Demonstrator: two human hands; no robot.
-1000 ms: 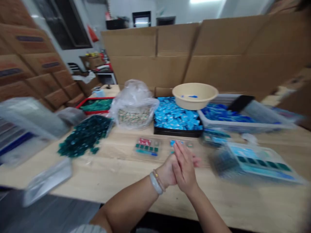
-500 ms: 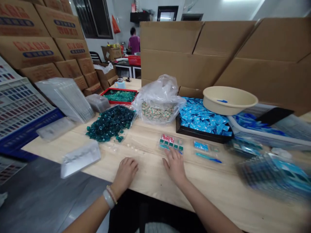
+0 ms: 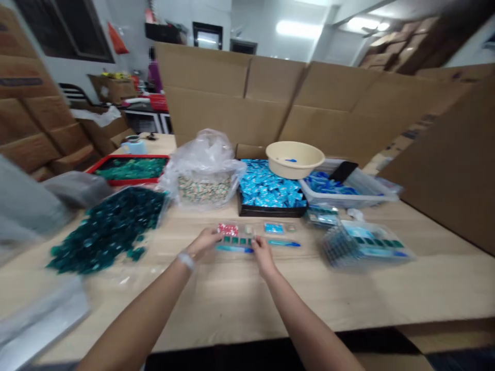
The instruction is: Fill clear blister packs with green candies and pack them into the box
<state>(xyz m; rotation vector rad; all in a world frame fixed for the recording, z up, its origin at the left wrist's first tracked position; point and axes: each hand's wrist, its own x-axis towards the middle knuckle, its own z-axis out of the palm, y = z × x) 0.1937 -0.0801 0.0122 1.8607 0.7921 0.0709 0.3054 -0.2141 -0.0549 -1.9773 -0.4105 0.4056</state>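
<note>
Tabletop (image 3: pixel 386 293) holds a clear tray (image 3: pixel 236 240) between left hand (image 3: pixel 204 242) and right hand (image 3: pixel 263 256), both seemingly pinching its edges.

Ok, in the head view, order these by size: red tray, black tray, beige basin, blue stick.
Red tray looks largest. Black tray and beige basin look about alike, so I won't rank them. Blue stick is smallest.

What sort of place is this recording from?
It looks like a small packing workshop or warehouse: stacked cardboard cartons stand at the left, and blue sachets in a black tray and a heap of dark green pieces lie on a long wooden worktable.
</note>
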